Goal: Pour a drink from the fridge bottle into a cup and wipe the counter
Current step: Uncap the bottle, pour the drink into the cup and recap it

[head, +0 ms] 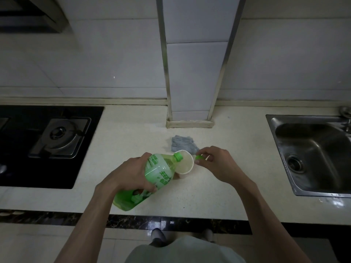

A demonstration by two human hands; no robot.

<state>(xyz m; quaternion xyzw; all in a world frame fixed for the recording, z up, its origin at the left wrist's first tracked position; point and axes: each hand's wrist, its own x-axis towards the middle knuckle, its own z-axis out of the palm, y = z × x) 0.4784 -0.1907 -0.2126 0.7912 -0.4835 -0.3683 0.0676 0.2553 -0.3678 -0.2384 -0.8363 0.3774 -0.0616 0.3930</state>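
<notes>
Left hand (pixel 131 172) fingers wrap the tilted green bottle (pixel 150 179), its mouth over the cup (pixel 185 163), while right hand (pixel 214 164) fingers pinch the cap (pixel 199 157).

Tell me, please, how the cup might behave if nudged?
The cup looks small and thin-walled, so probably light and easily tipped. It may slide on the smooth counter. The bottle leans over its rim, so go gently.
</notes>
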